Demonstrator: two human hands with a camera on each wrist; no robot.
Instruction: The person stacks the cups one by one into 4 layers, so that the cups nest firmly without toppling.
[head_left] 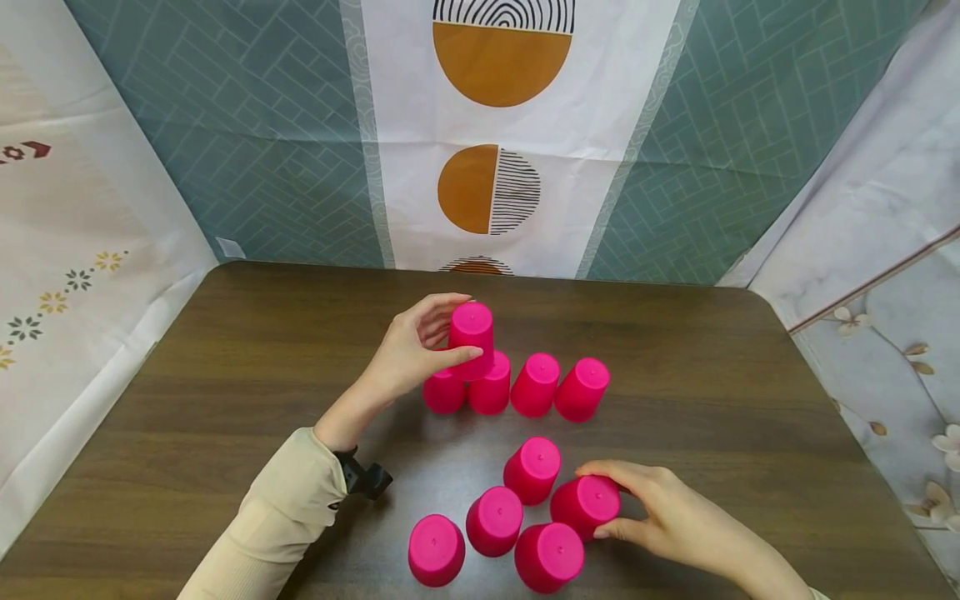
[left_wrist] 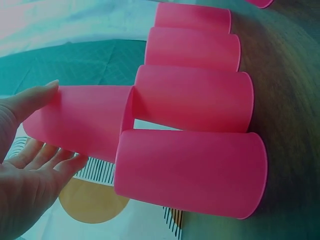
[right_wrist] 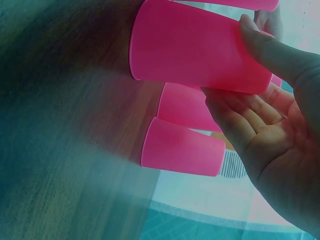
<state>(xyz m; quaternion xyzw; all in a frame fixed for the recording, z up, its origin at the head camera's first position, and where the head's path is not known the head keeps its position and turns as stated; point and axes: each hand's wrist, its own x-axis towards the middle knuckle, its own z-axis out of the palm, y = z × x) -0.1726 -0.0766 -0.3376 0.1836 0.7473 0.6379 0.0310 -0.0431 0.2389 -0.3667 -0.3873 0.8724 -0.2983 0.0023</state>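
Observation:
My left hand holds an upside-down pink plastic cup between thumb and fingers at the back of the table. In the left wrist view its rim is right at the bases of the two leftmost cups of a row, a left-end cup and its neighbour. That row has several upside-down pink cups side by side. Nearer the front, my right hand grips another upside-down pink cup, thumb on the near side and fingers behind. A front cup stands close against it.
Other upside-down pink cups stand loosely grouped at the front: one behind, one in the middle and one at the left. The dark wooden table ends at a patterned cloth at the back.

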